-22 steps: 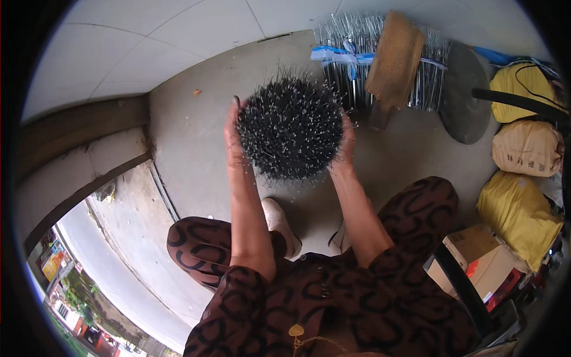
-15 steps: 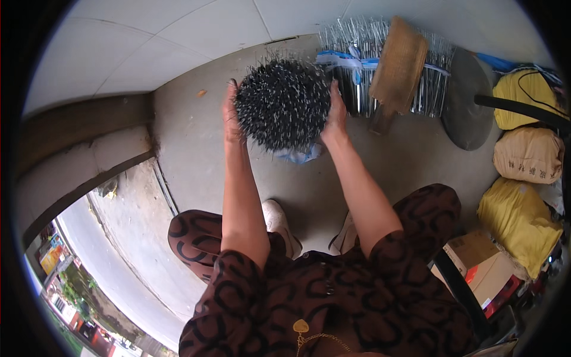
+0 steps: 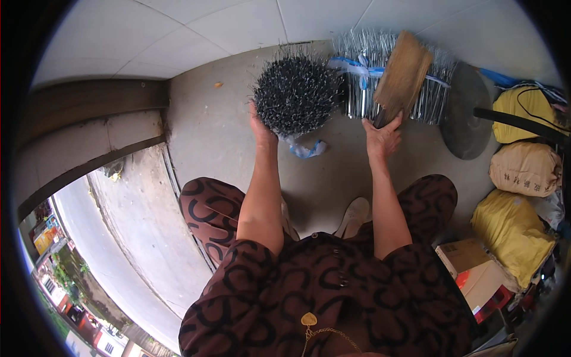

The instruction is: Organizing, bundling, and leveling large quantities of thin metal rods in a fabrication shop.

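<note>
A thick round bundle of thin dark metal rods (image 3: 295, 95) stands on end, its many tips facing up. My left hand (image 3: 262, 124) holds the bundle's near left side, its fingers partly hidden by the rods. A blue-and-white strip (image 3: 307, 150) lies at the bundle's near foot. To the right, my right hand (image 3: 383, 138) is closed round the narrow handle of a wooden paddle (image 3: 403, 74). The paddle's broad blade leans over a row of silvery metal rods (image 3: 437, 95), tied with a blue-and-white band (image 3: 363, 68).
A dark round disc (image 3: 467, 116) stands right of the silvery rods. Yellow sacks (image 3: 511, 229), a tan sack (image 3: 523, 169) and a cardboard box (image 3: 476, 268) line the right side. A tiled wall (image 3: 238, 27) rises behind, and a doorway sill (image 3: 89, 178) lies left.
My right hand has left the dark rod bundle and taken hold of the wooden paddle's handle. My left hand stays at the bundle's left side, a little lower. The view has shifted slightly.
</note>
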`<control>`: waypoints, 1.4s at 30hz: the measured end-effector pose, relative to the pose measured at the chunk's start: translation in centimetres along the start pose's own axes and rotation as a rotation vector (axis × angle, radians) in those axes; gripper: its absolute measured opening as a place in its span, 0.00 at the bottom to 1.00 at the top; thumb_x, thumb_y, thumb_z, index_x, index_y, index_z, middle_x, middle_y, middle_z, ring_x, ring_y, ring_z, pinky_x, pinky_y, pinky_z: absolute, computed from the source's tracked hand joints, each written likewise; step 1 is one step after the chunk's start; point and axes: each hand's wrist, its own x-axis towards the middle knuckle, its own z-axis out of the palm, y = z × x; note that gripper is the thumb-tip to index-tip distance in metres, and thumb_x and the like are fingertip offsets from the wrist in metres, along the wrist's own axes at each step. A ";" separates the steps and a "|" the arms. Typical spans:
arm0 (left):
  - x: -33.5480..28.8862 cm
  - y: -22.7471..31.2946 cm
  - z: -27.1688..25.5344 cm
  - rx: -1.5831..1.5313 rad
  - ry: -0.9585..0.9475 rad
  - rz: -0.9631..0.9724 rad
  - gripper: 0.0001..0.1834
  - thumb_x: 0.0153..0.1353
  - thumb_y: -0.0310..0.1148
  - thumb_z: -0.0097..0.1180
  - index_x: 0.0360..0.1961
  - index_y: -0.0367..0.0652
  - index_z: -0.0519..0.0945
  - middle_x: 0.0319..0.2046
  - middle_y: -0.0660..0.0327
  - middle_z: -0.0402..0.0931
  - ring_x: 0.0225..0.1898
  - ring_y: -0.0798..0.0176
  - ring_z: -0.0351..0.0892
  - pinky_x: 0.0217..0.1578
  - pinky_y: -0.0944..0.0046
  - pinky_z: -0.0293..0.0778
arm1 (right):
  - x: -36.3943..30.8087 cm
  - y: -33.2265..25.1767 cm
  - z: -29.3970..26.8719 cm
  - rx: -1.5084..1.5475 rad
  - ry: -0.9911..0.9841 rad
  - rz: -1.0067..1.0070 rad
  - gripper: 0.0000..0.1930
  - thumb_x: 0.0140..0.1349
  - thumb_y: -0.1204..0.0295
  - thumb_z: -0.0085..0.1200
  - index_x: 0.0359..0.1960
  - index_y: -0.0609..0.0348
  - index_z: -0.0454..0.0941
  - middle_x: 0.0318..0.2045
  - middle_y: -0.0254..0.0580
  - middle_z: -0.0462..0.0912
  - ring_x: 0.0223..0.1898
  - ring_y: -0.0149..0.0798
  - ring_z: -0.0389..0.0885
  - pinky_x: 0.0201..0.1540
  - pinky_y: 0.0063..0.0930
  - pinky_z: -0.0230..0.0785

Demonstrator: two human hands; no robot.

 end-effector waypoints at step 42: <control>-1.5 0.8 1.7 -0.313 0.143 -0.119 0.27 0.68 0.53 0.43 0.50 0.39 0.78 0.46 0.55 0.81 0.44 0.57 0.82 0.52 0.56 0.76 | -9.4 -3.9 -7.1 0.180 -0.285 -1.069 0.42 0.44 0.71 0.60 0.67 0.30 0.67 0.32 0.50 0.74 0.34 0.57 0.78 0.40 0.48 0.73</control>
